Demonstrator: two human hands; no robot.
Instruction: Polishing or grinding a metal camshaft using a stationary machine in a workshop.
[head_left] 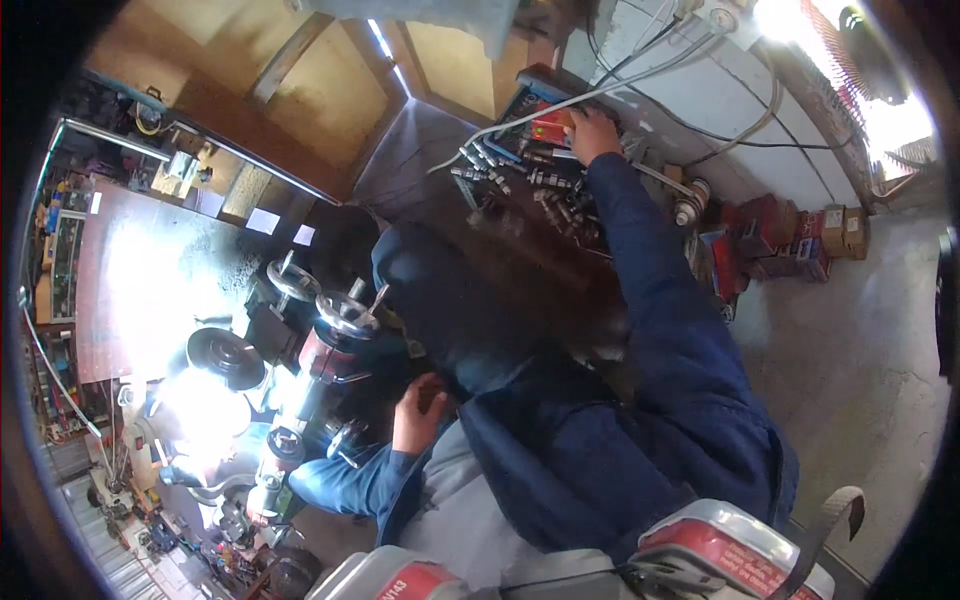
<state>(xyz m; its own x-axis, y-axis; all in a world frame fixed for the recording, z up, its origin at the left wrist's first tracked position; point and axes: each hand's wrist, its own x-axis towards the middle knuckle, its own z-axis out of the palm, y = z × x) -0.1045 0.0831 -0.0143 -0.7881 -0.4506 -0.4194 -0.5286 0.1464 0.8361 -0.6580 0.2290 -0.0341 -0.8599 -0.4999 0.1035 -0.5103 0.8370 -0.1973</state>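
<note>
At the far end of my outstretched arm, my right hand (pixel 593 135) is on a small red and orange box (pixel 550 124), its fingers bent over the box's right end. The box lies among metal parts at the back of a cluttered work surface. Several shiny metal fittings (pixel 485 168) and dark cylindrical parts (pixel 550 178) lie just nearer. My left hand (pixel 420 412) stays close to my body, beside a machine with metal handwheels (pixel 345 312). Its fingers are loosely curled, the thumb is apart, and I see nothing in it.
A brightly lit lamp (pixel 205 408) glares by the machine on the left. Grey cables (pixel 640 72) cross above the parts. Red and brown cartons (pixel 775 235) are stacked on the right. Wooden panels (pixel 330 90) stand at the back left. A crowded shelf (pixel 65 260) lines the far left.
</note>
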